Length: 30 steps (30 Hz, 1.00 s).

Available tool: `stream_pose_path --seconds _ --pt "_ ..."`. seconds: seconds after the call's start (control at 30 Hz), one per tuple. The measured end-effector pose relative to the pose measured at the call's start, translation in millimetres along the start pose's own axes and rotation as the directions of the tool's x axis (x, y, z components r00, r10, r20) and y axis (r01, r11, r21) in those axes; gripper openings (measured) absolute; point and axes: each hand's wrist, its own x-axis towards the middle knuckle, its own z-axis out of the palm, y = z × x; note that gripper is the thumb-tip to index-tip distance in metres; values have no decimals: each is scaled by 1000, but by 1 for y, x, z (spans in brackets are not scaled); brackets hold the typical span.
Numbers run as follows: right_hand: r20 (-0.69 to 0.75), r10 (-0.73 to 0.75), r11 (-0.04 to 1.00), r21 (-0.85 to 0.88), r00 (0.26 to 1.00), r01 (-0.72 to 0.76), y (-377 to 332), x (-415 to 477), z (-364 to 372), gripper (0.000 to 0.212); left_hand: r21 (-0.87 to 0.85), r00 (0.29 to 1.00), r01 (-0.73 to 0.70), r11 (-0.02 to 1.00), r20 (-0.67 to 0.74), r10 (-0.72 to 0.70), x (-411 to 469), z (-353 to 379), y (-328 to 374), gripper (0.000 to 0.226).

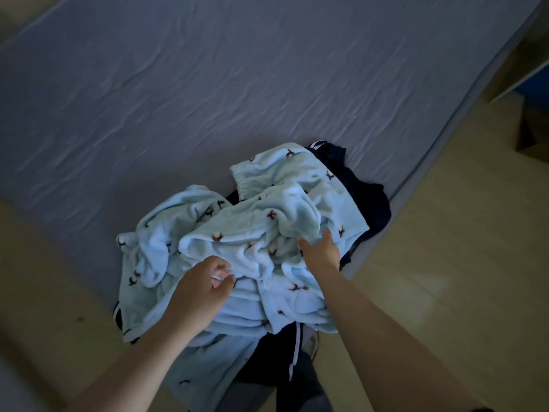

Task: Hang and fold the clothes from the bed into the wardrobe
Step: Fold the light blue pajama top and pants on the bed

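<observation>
Where the grey-blue bed (208, 84) reaches the lower middle of the frame, a crumpled pale blue fleece (267, 209) lies heaped on it, dotted with small brown-and-white motifs (too small to make out). Under it sits a dark garment (368, 200). It shows at the right of the heap and again at the bottom centre, where white stripes run down it and it hangs over the bed's edge.

The left hand (202, 292) is at the near side of the fleece with its fingers curled in, thumb and fingertips pinching a small fold of the blue cloth. The right hand (322, 251) is just right of the heap's middle, its fingers pushed into a fold and closed round it, thumb on top. Pale wooden floor (445, 233) fills the lower right and lower left of the frame.
</observation>
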Motion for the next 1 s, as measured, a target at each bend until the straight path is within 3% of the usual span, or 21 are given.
stream_pose_path --seconds 0.2,0.3,0.43,0.57,0.63,0.77,0.83,0.9,0.93,1.0 --pt "-12 -121 988 96 993 122 8 -7 11 13 8 1000 18 1000 16 -18 16 3 -14 17" --pt "-4 -227 964 143 974 225 9 -30 -8 22 -30 1000 14 999 16 -14 18 6 -9 18" --pt "62 -392 919 76 918 387 2 -64 -43 17 -112 1000 -8 994 -22 6 24 3 8 26" --pt "108 -488 872 8 866 490 -11 -98 -73 11 -322 997 73 944 10 -74 26 3 32 57" --pt "119 -536 841 -11 836 541 -19 -115 -85 13 -437 986 166 884 98 -137 29 2 48 76" --pt "183 -602 787 -29 777 617 -40 -144 -109 16 -546 908 419 726 277 -315 41 -10 78 83" --pt "224 -644 741 -54 732 669 -50 -155 -121 18 -555 873 486 675 349 -342 43 -12 88 91" --pt "253 -675 705 -55 693 707 -57 -164 -130 18 -620 827 561 548 454 -333 42 -9 96 101" --pt "267 -685 691 -54 678 721 -59 -168 -133 17 -646 836 548 531 445 -321 41 -6 99 102" --pt "294 -672 699 -51 680 713 -58 -174 -137 18 -607 897 441 661 285 -337 39 -2 103 91"
